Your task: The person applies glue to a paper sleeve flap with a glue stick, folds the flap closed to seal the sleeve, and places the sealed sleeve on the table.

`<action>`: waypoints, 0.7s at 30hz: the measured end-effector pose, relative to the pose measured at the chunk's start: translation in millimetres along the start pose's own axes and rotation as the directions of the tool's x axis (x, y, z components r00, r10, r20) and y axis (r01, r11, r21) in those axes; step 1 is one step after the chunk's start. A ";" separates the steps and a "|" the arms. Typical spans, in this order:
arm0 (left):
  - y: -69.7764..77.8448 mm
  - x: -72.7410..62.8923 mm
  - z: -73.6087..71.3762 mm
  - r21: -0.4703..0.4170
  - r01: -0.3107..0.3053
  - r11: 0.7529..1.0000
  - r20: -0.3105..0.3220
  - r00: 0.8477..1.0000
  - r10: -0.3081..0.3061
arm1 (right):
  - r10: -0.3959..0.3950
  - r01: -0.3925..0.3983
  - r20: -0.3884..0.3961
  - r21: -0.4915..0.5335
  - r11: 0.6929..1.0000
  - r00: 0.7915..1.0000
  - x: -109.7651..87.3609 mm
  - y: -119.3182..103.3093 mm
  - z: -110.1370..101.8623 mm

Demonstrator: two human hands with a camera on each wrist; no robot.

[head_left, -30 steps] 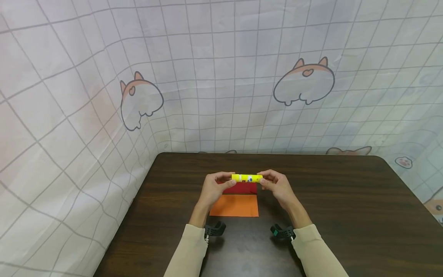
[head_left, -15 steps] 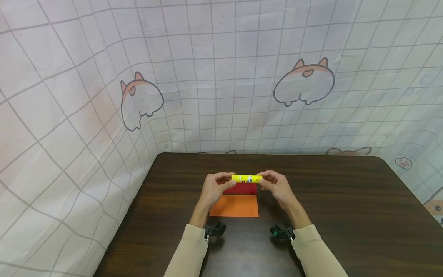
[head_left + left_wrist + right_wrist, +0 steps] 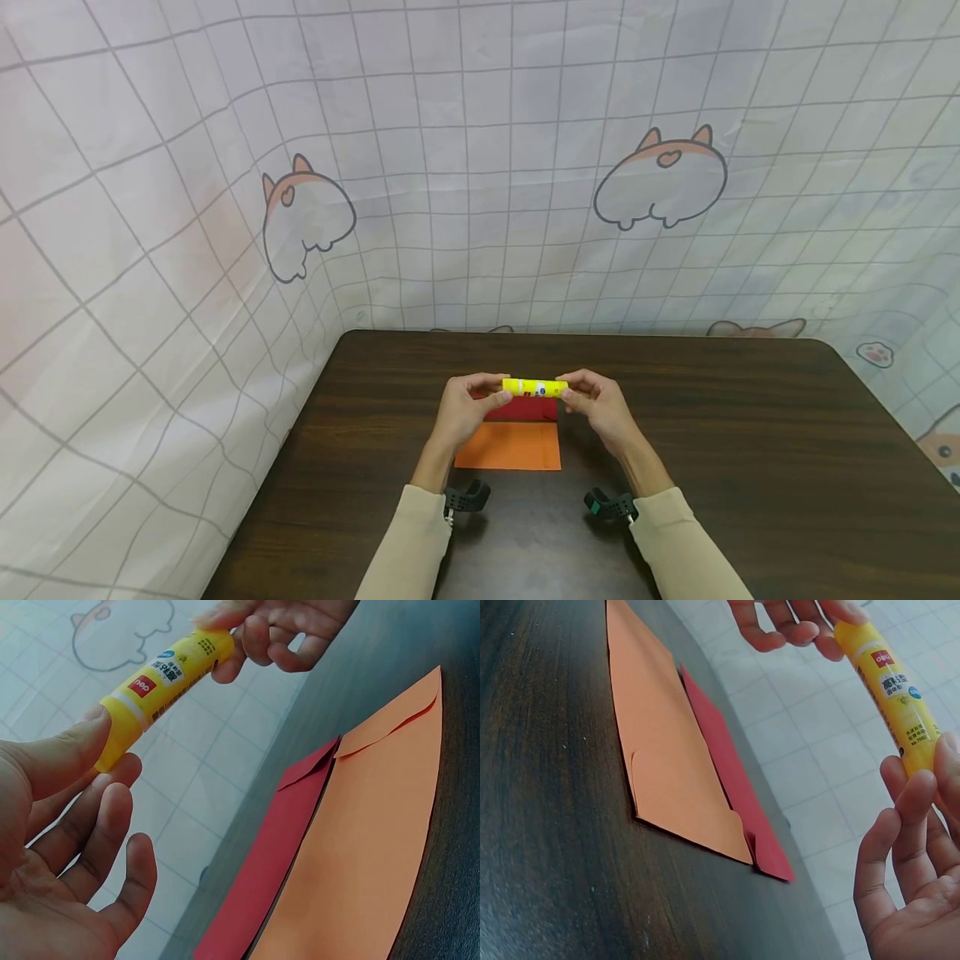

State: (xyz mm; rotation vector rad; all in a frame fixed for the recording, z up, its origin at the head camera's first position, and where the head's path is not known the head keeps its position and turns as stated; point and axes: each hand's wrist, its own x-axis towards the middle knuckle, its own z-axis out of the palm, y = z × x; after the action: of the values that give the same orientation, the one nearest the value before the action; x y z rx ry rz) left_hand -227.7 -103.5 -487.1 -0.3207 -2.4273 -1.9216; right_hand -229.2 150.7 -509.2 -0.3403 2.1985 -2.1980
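A yellow glue stick (image 3: 535,387) is held level above the table between both hands. My left hand (image 3: 463,412) pinches its capped end between thumb and fingers; a pale ring marks the edge of the cap in the left wrist view. At the other end, my right hand (image 3: 602,408) pinches the base of the glue stick (image 3: 892,697). Below lie an orange envelope (image 3: 507,446) and, just beyond it, a red envelope (image 3: 528,408), partly hidden by the left hand and glue stick. Both envelopes show a flap at one end in the wrist views.
The dark wood-grain table (image 3: 720,450) extends to both sides of the arms. Behind it and on the left hangs a white grid-patterned curtain (image 3: 480,200) with cartoon animals. Each wrist wears a black strap (image 3: 467,497).
Almost nothing differs. Both hands keep the same pinch on the glue stick, whose right end sits very slightly lower, and the envelopes lie where they were.
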 end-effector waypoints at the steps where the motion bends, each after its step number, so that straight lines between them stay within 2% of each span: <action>1: -0.2 0.3 -0.1 0.001 -0.001 1.000 -0.001 1.000 0.001 | 0.001 -0.001 -0.002 0.005 1.000 1.000 -0.3 -0.5 0.5; 21: -2.2 1.9 0.4 0.010 0.004 1.000 -0.001 1.000 -0.004 | 0.005 -0.005 -0.013 -0.009 1.000 1.000 -0.2 -2.3 3.5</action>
State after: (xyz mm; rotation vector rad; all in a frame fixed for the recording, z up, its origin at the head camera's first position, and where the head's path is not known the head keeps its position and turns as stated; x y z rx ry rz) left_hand -229.9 -103.3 -489.1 -0.3153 -2.4379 -1.9097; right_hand -228.2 147.3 -506.9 -0.3215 2.2138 -2.1951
